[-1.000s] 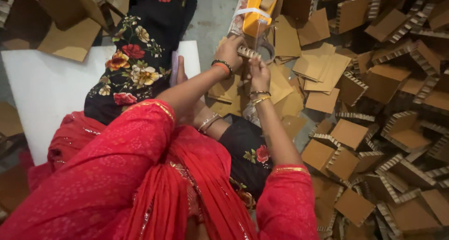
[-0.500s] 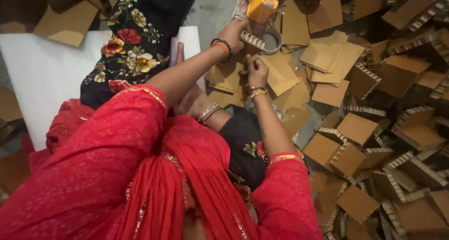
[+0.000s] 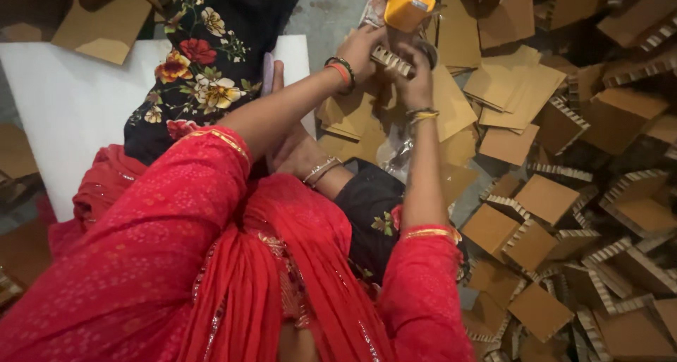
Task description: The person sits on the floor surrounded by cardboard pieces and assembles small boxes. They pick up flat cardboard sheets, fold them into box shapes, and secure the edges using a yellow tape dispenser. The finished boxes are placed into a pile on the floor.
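Both hands close their grip on one small piece: the left hand and the right hand pinch a strip of corrugated cardboard between them at the top centre of the frame, just under an orange tape dispenser. Compared with a second ago, the arms in red sleeves have stretched further up the frame and the dispenser has slid toward the top edge, which suggests the strip is being brought to the tape.

Largest in view is the heap of folded cardboard corner pieces filling the right side, brown faces and fluted edges jumbled together. A white board lies on the floor at the left. Flat cardboard sheets are stacked beside the hands. Another person's hand, wearing a bangle, rests at centre below the outstretched arms. No box, tray or bin shows; the pieces lie loose on the floor.
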